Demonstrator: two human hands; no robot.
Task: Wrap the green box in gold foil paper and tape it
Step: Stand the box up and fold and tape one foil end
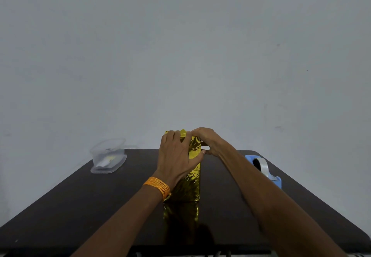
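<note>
The box stands upright in the middle of the dark table, fully covered in gold foil paper [190, 184]; no green shows. My left hand [176, 156] lies flat against the box's upper front, fingers spread up to its top edge, thumb across the foil. My right hand [206, 142] is at the top right corner with fingers curled over the foil fold at the top. A crumpled foil point sticks up between the two hands. The box's gold reflection shows on the tabletop below it.
A blue tape dispenser [265, 170] with a clear tape roll sits near the table's right edge. A clear plastic container [108, 156] with something pale inside stands at the back left corner. A plain grey wall is behind the dark table [80, 206].
</note>
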